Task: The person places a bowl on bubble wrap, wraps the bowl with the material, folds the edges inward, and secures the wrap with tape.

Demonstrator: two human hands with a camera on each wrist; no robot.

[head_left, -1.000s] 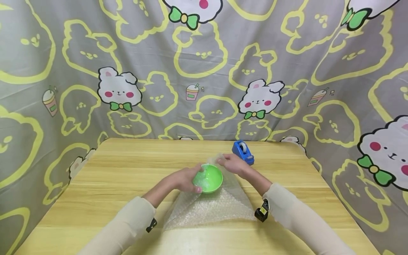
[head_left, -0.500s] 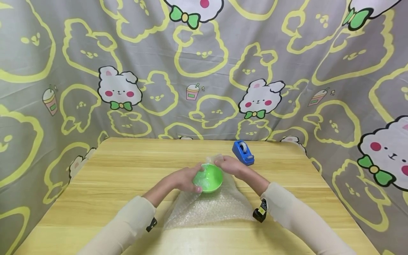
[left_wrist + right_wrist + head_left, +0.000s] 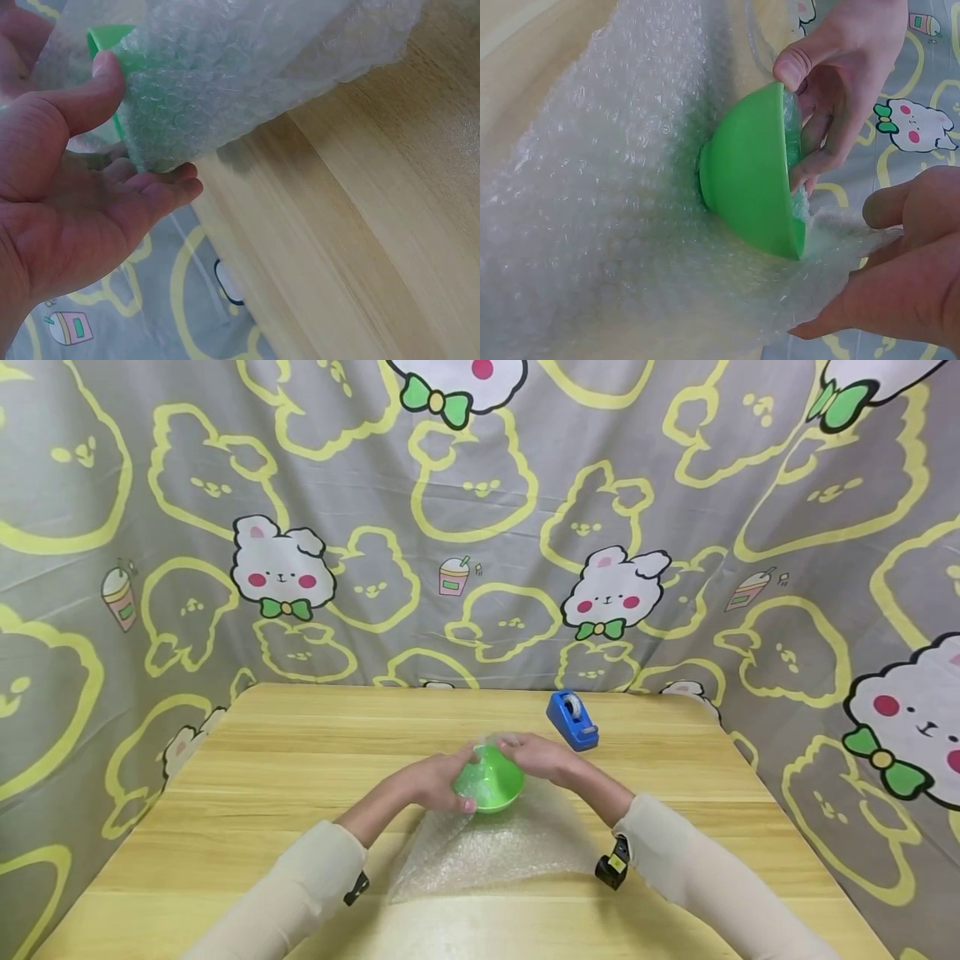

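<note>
A green bowl (image 3: 501, 781) stands tilted on a sheet of bubble wrap (image 3: 487, 856), its open side partly lined by a folded-over flap of the wrap. My left hand (image 3: 442, 782) grips the bowl's left side through the wrap, thumb and fingers at the rim. At the bowl's far right rim, my right hand (image 3: 542, 755) pinches an edge of the wrap. In the right wrist view the bowl's green outside (image 3: 750, 176) is bare, and the right hand (image 3: 911, 262) holds the wrap's edge beside the rim. The left wrist view shows wrap (image 3: 217, 82) covering the bowl's other side.
A blue tape dispenser (image 3: 572, 721) with a clear roll stands behind the right hand on the wooden table (image 3: 300, 727). A patterned grey curtain (image 3: 360, 485) hangs around the table's back and sides.
My right hand has moved left and slightly nearer, bringing its wrap edge in to the bowl's far rim. The left hand and bowl have stayed nearly still.
</note>
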